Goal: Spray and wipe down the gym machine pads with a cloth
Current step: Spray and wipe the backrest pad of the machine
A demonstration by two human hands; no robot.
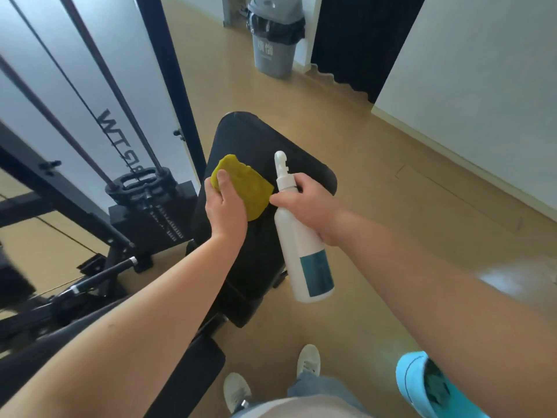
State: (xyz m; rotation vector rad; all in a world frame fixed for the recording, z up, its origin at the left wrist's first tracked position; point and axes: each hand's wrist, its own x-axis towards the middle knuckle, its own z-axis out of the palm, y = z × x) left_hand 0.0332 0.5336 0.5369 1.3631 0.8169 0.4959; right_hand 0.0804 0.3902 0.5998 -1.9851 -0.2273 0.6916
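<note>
Two hands busy: my right hand [313,206] wraps the neck of the spray bottle [301,251], likely light, slick plastic, best held there. My left hand [224,206] pinches the soft, limp cloth [245,188] against the black pad [271,140] beyond.

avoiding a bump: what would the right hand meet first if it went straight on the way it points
Likely the cloth, which the left hand holds on the pad; the right hand, gripping the bottle, points at it. Depth is unclear, so it might pass above.
</note>
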